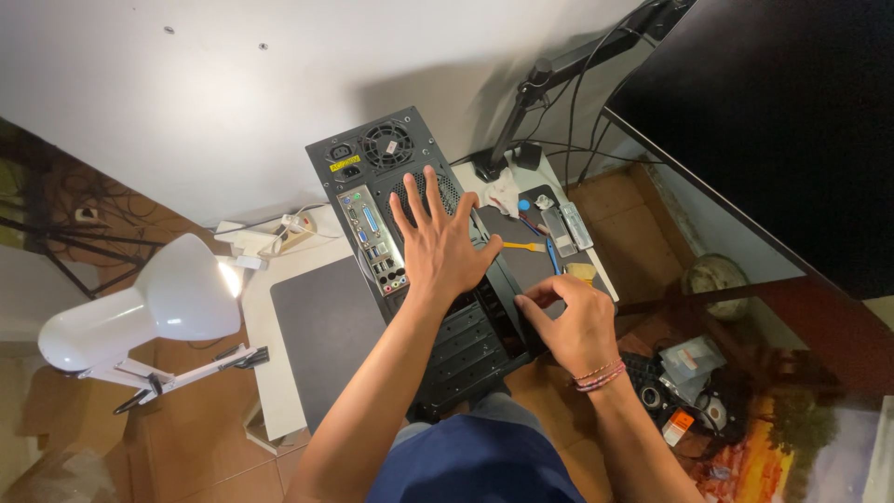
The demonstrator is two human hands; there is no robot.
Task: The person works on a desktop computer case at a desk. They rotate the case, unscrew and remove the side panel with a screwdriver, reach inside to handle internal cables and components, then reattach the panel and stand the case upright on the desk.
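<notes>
A black desktop computer case (386, 163) stands on a white desk (265, 321) with its rear panel of ports and fan grilles facing me. My left hand (440, 244) lies flat on that rear panel, fingers spread. My right hand (570, 321) has its fingers pinched at the case's right edge, near the side panel; whether they hold anything small is hidden.
A white desk lamp (158, 303) is lit at the left. A dark grey mat (326, 326) lies beside the case. Small tools, among them a yellow-handled one (523, 247), rest on another mat to the right. A monitor arm (531, 93) and cables stand behind. Clutter covers the floor at right.
</notes>
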